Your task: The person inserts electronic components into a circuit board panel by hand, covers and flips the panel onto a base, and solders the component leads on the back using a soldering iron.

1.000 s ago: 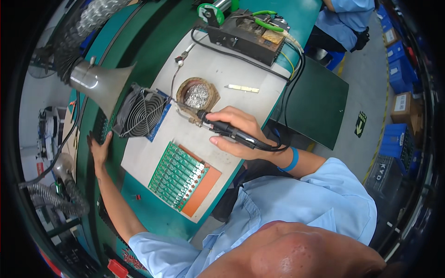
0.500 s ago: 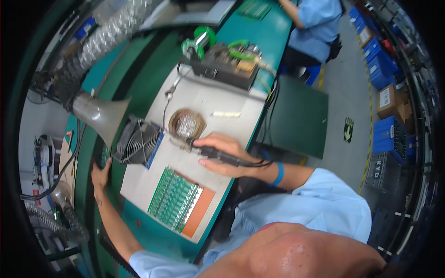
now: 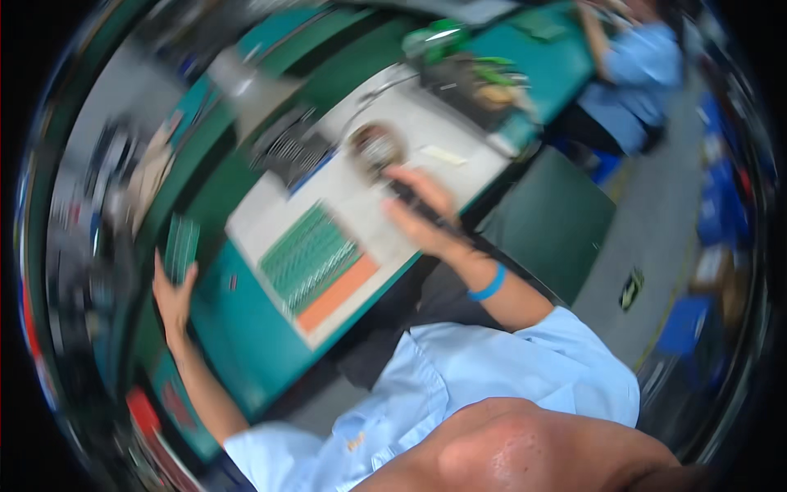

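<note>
My left hand (image 3: 173,297) grips the lower end of a green circuit board (image 3: 182,244) between thumb and fingers, over the dark green strip at the left. Closed round the dark handle of a soldering iron (image 3: 412,202) is my right hand (image 3: 426,215), with a blue band on its wrist. The iron's tip is blurred, close to a round brown-rimmed dish (image 3: 376,148) with shiny stuff inside. Between my hands, a panel of green circuit boards (image 3: 307,256) lies on an orange-brown backing (image 3: 338,293), on a pale mat (image 3: 246,225).
A small fan (image 3: 291,149) and a funnel-shaped fume hood (image 3: 250,92) stand beyond the mat. A green solder reel (image 3: 436,41) and a dark tool box (image 3: 467,90) are at the back. To the right are a dark green stool (image 3: 548,225) and a seated co-worker (image 3: 635,78).
The whole view has swung and is blurred. My left hand, at the strip beside the fan before, is now farther from the fan, with more of its board showing. My right hand still holds the iron.
</note>
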